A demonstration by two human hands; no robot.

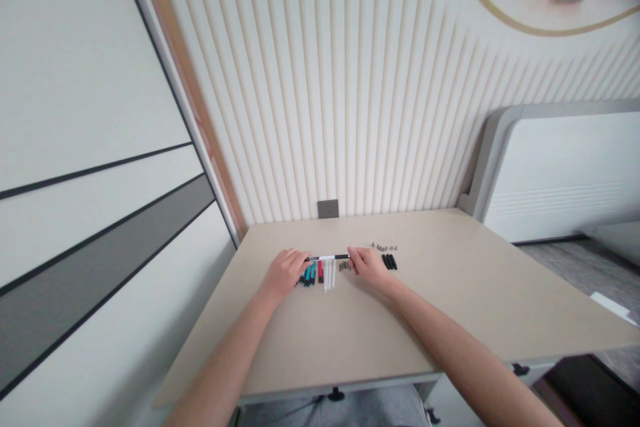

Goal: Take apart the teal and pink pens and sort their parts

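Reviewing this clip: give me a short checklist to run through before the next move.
Left hand on the black-and-white pen: ok.
Right hand on the pen's other end: ok.
Pen clear of the teal pen parts: cannot tell.
Black pen barrels lying together, beside the right hand, untouched: ok.
Small grey parts identified: cannot tell, too small.

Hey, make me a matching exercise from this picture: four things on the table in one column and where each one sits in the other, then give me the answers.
Things:
1. Pen
2. White sticks
3. Black pieces
4. Small grey bits

Places:
A. Behind the black pieces
B. Just right of the right hand
C. Held between the left hand and the right hand
D. Below the pen

Pairs: 1-C, 2-D, 3-B, 4-A
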